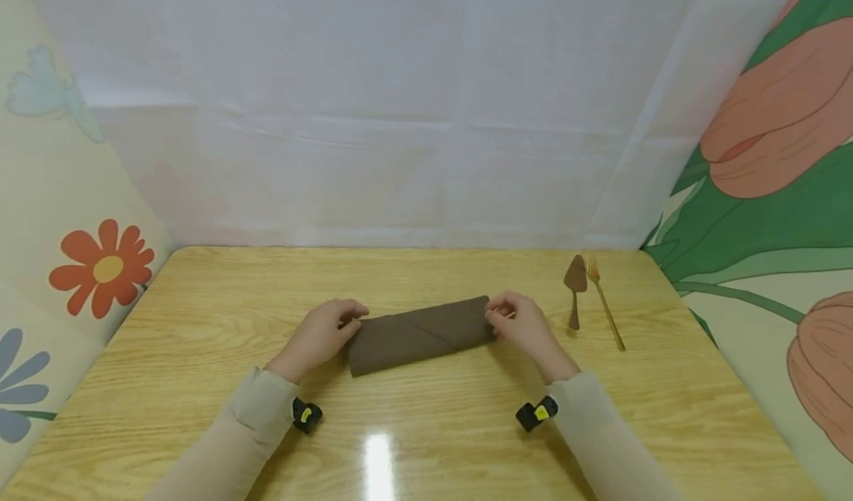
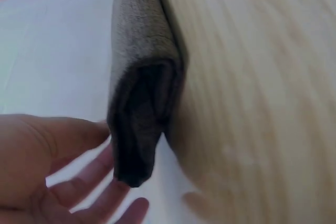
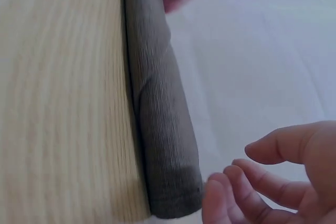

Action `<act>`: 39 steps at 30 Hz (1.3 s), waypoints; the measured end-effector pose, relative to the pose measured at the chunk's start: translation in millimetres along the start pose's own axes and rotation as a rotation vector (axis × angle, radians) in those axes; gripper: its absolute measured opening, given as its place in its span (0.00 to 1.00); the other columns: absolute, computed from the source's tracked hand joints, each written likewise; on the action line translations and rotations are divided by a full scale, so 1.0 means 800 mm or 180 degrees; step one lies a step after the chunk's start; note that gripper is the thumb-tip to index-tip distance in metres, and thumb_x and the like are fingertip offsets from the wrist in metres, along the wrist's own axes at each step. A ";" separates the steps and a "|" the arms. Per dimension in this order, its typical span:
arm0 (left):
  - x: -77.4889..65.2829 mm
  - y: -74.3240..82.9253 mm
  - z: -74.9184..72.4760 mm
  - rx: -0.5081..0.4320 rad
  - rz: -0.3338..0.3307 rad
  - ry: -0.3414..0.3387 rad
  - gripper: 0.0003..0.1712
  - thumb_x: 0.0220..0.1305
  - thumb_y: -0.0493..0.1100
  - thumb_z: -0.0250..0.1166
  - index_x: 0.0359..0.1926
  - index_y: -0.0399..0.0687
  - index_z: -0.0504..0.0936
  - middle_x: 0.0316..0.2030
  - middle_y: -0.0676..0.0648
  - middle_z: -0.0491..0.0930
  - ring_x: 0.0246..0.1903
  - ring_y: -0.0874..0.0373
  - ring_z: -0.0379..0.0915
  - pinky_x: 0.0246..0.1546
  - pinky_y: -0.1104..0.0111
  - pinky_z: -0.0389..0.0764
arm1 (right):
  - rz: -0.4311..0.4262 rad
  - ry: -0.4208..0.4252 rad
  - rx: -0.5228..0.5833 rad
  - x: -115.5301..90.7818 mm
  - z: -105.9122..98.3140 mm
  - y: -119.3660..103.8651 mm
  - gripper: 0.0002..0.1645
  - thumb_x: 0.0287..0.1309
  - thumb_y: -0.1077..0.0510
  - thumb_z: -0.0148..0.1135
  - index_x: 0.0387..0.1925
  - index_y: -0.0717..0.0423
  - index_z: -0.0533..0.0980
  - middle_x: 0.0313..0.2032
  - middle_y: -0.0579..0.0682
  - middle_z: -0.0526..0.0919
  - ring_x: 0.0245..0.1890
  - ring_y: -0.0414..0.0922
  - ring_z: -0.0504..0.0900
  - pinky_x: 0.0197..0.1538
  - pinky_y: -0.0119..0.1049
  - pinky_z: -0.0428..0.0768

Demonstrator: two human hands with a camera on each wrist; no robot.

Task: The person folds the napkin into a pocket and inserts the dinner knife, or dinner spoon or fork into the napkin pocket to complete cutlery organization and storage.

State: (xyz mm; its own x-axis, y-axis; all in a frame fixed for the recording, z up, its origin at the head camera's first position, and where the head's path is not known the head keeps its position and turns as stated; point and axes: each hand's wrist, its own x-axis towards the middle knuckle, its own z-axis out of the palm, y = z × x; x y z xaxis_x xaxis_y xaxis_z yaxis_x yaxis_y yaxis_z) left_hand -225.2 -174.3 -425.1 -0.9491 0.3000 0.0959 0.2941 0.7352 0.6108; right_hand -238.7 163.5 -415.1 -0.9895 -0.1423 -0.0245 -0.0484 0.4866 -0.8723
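A dark brown cloth napkin [image 1: 420, 334], folded into a long flat band with a diagonal fold line across its top, lies slightly slanted on the wooden table. At its left end my left hand [image 1: 326, 332] holds the far corner; in the left wrist view the thumb [image 2: 79, 135] meets one side while fingers reach under the napkin's open, layered end [image 2: 139, 124]. By the right end is my right hand [image 1: 523, 327]. The right wrist view shows its thumb [image 3: 278, 145] apart from the loosely bent fingers, whose tips are beside the napkin's end [image 3: 176, 192].
To the right on the wooden table [image 1: 426, 427] lie a brown cake server [image 1: 576, 279] and a gold fork [image 1: 606, 301], side by side. A white sheet [image 1: 400, 116] hangs behind the table's far edge. Flower-patterned walls [image 1: 766, 264] stand at both sides.
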 end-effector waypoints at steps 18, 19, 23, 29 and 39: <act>0.002 0.006 0.001 0.0263 0.0546 -0.0242 0.19 0.73 0.32 0.60 0.62 0.34 0.79 0.58 0.35 0.79 0.60 0.37 0.74 0.62 0.45 0.73 | 0.0923 -0.1372 0.1582 -0.045 0.046 -0.001 0.25 0.70 0.64 0.54 0.61 0.78 0.69 0.44 0.62 0.85 0.37 0.43 0.86 0.46 0.36 0.86; 0.002 0.005 0.001 0.0282 0.0536 -0.0270 0.19 0.72 0.32 0.60 0.61 0.34 0.79 0.58 0.35 0.79 0.60 0.37 0.74 0.62 0.45 0.73 | 0.0946 -0.1358 0.1635 -0.045 0.047 0.000 0.25 0.70 0.64 0.53 0.62 0.78 0.69 0.46 0.63 0.84 0.38 0.43 0.86 0.46 0.36 0.86; 0.001 0.001 0.001 0.0323 0.0519 -0.0365 0.18 0.71 0.31 0.60 0.60 0.33 0.80 0.56 0.35 0.81 0.58 0.38 0.75 0.60 0.46 0.75 | 0.0924 -0.1336 0.1731 -0.042 0.050 0.000 0.25 0.74 0.63 0.51 0.64 0.79 0.66 0.50 0.65 0.81 0.41 0.44 0.85 0.50 0.37 0.85; 0.000 -0.001 0.004 0.0172 0.0353 -0.0503 0.18 0.71 0.33 0.61 0.60 0.33 0.79 0.55 0.36 0.81 0.54 0.40 0.78 0.56 0.48 0.79 | 0.0809 -0.1221 0.1729 -0.036 0.054 -0.001 0.28 0.77 0.61 0.48 0.68 0.78 0.59 0.57 0.70 0.75 0.47 0.49 0.84 0.55 0.42 0.83; -0.009 0.012 0.013 -0.0246 0.0186 -0.0587 0.22 0.67 0.38 0.69 0.59 0.32 0.79 0.50 0.37 0.83 0.46 0.45 0.82 0.48 0.54 0.84 | 0.0674 -0.0998 0.1960 -0.019 0.069 -0.001 0.37 0.76 0.60 0.49 0.75 0.75 0.49 0.67 0.73 0.63 0.48 0.49 0.81 0.57 0.42 0.82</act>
State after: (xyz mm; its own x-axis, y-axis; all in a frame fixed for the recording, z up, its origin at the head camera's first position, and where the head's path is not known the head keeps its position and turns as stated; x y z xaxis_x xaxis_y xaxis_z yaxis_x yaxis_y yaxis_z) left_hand -214.0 -163.2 -428.3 -0.8919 0.4522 -0.0082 0.3317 0.6665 0.6677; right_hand -216.2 118.2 -441.1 -0.8792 -0.3842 -0.2819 0.3169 -0.0297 -0.9480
